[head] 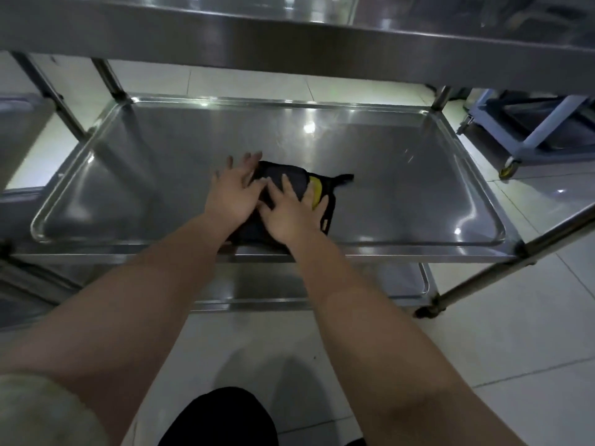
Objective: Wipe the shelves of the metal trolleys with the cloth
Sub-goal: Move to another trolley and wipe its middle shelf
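On the middle shelf (402, 188) of the metal trolley (483, 280), seen from the head camera, both hands are down on the cloth (289, 183). It's a dark cloth, bunched flat, lying about midway along the shelf and close to the front rim. A yellow patch (316, 191) shows on its right side, and 1 thin corner pokes out to the right across the steel. The left hand (233, 196) lies palm down on the cloth's left edge, fingers straight and fanned apart, tips reaching past the cloth toward the far side of the shelf; nothing is curled round the fabric. The right hand (291, 215) sits just beside it, palm down on the middle of the cloth, fingers straight and spread, 1 fingertip touching the yellow patch. So that's 2 flat, pressing hands, neither one gripping. Both forearms come in bare from the bottom of the view and cross the shelf's front rim. Above, the top shelf (289, 43) cuts across as a broad steel band; below, the bottom shelf (392, 281) peeks out between the forearms and to the right. Bright glints sit on the steel. Off to the left stands a second trolley (22, 130), just beside this one, and at the far right a blue-grey cart (541, 130), well apart, with a yellowish wheel showing. There's pale tiled floor (499, 349) all around, a dark trouser leg (225, 420) at the bottom edge, and a pale sleeve (38, 413) in the lower left corner.
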### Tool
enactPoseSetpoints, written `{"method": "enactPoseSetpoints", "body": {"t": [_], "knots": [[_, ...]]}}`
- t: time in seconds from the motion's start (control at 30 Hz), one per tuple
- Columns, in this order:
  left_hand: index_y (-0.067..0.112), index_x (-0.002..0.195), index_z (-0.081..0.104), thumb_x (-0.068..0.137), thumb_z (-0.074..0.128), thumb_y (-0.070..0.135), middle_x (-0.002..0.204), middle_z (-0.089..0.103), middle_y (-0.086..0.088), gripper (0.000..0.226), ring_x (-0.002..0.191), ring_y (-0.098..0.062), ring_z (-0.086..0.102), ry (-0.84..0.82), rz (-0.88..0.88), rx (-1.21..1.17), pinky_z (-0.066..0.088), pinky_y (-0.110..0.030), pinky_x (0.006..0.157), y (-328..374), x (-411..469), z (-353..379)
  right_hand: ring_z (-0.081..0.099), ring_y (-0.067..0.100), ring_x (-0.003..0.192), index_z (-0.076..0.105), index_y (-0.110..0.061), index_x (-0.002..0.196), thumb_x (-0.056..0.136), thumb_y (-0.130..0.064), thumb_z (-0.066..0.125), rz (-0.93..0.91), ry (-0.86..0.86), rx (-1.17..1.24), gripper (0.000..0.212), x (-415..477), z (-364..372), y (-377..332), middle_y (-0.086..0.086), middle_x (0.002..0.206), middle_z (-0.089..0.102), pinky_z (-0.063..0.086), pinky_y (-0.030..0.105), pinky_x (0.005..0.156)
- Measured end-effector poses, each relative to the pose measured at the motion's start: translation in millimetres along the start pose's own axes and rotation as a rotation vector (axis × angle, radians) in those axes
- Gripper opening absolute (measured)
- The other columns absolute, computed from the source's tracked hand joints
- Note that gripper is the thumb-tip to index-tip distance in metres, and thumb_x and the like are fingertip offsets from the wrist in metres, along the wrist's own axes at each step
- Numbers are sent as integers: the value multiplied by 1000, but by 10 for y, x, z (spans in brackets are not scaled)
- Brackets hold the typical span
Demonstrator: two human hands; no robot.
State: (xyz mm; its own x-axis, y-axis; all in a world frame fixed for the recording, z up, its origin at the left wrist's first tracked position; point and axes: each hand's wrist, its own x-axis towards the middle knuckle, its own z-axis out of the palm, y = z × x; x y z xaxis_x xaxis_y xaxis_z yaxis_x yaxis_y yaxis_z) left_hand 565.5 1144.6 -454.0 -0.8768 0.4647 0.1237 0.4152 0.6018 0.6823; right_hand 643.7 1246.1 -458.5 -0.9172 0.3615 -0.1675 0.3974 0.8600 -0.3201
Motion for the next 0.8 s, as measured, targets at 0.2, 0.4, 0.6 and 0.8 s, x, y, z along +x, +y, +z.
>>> {"method": "enactPoseSetpoints", "body": {"t": [0.2,0.4,0.6,0.8], "knots": [[42,155,16,102,33,50,166,4,0,56,151,-31,-2,-328,112,482,-6,-58,117,510,-200,493,8,29,151,15,-29,157,106,-32,30,189,270,328,53,-209,-184,877,4,163,18,3,49,120],[56,150,4,93,20,74,165,-8,8,62,151,-26,-9,-271,-29,629,-9,-62,115,-39,-272,61,-7,32,151,4,-44,155,101,-57,19,100,38,-116,57,-203,-91,861,-6,165,-3,-8,57,117],[56,151,6,91,26,76,165,-7,8,66,151,-29,-7,-194,-383,667,-1,-65,116,-1413,-390,-1306,-14,35,149,-2,-50,152,93,-73,19,112,2,-208,67,-224,-60,799,-7,164,-11,-10,60,116],[56,150,1,91,20,77,165,-12,7,65,149,-36,-13,-251,-194,664,-7,-73,109,-635,-281,-511,-14,39,149,-4,-51,151,93,-72,17,168,-16,-246,65,-230,-45,672,-5,164,-12,-9,64,114]]}}
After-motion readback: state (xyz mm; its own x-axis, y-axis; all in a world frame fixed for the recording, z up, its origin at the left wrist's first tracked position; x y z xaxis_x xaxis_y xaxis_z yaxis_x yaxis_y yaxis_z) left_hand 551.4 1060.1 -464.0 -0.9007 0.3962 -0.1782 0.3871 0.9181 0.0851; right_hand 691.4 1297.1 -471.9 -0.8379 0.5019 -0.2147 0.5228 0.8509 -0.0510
